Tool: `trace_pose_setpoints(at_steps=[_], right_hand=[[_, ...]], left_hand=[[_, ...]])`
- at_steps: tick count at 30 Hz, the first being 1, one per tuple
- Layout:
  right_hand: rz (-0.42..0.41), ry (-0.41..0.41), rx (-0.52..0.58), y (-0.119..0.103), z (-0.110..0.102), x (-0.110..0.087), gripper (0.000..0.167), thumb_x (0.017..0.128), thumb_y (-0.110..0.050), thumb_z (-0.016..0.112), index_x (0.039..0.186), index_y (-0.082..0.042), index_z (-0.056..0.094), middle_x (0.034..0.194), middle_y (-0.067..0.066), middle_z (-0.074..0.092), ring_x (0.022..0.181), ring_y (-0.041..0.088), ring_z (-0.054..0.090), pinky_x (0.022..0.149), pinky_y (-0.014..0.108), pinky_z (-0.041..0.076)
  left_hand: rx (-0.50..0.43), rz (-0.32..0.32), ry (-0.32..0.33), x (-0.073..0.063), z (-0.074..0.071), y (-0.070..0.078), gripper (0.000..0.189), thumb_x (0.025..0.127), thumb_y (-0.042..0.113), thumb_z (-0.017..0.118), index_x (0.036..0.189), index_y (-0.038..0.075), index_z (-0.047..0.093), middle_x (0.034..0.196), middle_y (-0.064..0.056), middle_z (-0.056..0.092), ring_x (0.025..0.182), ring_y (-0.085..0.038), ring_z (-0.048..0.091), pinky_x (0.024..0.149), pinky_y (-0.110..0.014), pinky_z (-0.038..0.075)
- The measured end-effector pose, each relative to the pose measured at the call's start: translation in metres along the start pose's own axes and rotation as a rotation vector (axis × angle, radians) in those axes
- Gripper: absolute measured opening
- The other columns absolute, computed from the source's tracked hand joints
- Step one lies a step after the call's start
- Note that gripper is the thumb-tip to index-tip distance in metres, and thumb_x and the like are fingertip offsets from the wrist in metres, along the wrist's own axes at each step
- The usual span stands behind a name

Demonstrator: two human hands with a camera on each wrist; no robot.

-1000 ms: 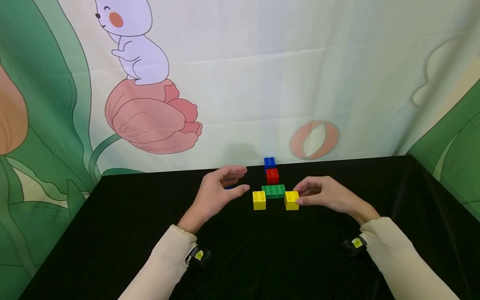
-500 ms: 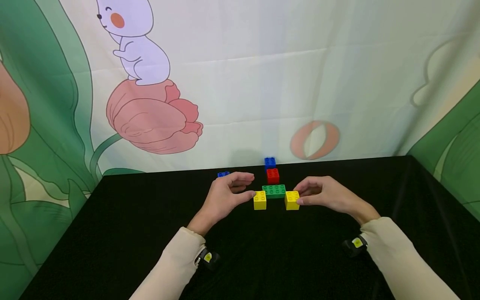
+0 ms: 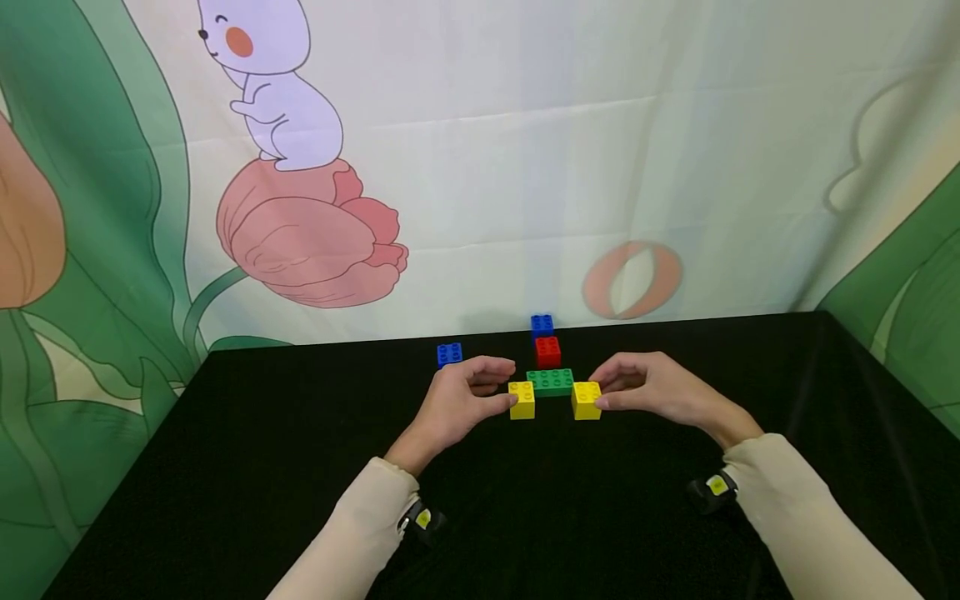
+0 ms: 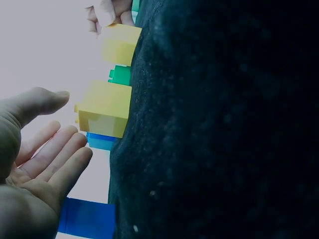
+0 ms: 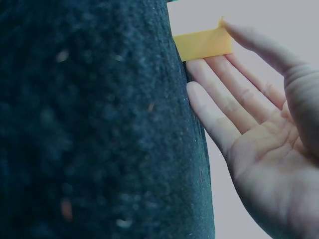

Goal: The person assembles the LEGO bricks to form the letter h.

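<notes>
Two yellow building blocks stand side by side on the black table in the head view. My right hand [image 3: 656, 387] pinches the right yellow block [image 3: 587, 402]; the right wrist view has the thumb at one corner of that yellow block [image 5: 202, 45] and fingertips along its side. My left hand [image 3: 465, 400] is beside the left yellow block [image 3: 522, 402], fingers extended. In the left wrist view a gap shows between the thumb and that yellow block [image 4: 104, 108]. Just behind the pair lies a longer green block [image 3: 551, 382].
A red block [image 3: 548, 352] sits behind the green one, with a blue block [image 3: 542, 325] farther back near the table's rear edge. Another blue block [image 3: 449, 354] stands behind my left hand. A printed curtain [image 3: 480, 183] hangs behind the black table [image 3: 480, 533].
My left hand has moved right and slightly nearer, up to the left yellow block, uncovering the blue block behind it. My right hand stays at the right yellow block.
</notes>
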State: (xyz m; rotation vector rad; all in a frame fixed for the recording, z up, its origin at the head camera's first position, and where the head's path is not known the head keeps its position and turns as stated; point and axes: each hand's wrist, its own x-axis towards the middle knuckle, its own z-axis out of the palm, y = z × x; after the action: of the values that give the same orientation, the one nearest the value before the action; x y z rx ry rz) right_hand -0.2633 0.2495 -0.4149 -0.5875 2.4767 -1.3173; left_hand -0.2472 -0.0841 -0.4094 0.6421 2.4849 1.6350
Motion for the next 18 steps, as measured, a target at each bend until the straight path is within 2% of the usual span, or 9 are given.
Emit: trace_pose_setpoints(at_steps=[7, 18], right_hand=[[0.018, 0.007, -0.013, -0.0003, -0.0003, -0.0005, 0.041, 0.095, -0.030, 0.081, 0.128, -0.009, 0.068, 0.117, 0.008, 0.071, 0.107, 0.025, 0.070, 0.096, 0.046, 0.057], [0.006, -0.002, 0.001, 0.0000, 0.0000, 0.0002, 0.041, 0.096, -0.029, 0.080, 0.129, -0.008, 0.067, 0.119, 0.010, 0.071, 0.108, 0.027, 0.070, 0.095, 0.045, 0.057]], left_hand=[[-0.021, -0.025, -0.032, 0.0006, 0.0008, -0.0014, 0.038, 0.095, 0.003, 0.078, 0.132, 0.002, 0.069, 0.132, -0.015, 0.071, 0.118, -0.030, 0.069, 0.103, -0.039, 0.056], [-0.025, -0.068, -0.058, 0.0002, 0.0017, -0.0064, 0.037, 0.096, 0.006, 0.078, 0.132, 0.004, 0.070, 0.128, -0.010, 0.072, 0.116, -0.027, 0.070, 0.097, -0.038, 0.060]])
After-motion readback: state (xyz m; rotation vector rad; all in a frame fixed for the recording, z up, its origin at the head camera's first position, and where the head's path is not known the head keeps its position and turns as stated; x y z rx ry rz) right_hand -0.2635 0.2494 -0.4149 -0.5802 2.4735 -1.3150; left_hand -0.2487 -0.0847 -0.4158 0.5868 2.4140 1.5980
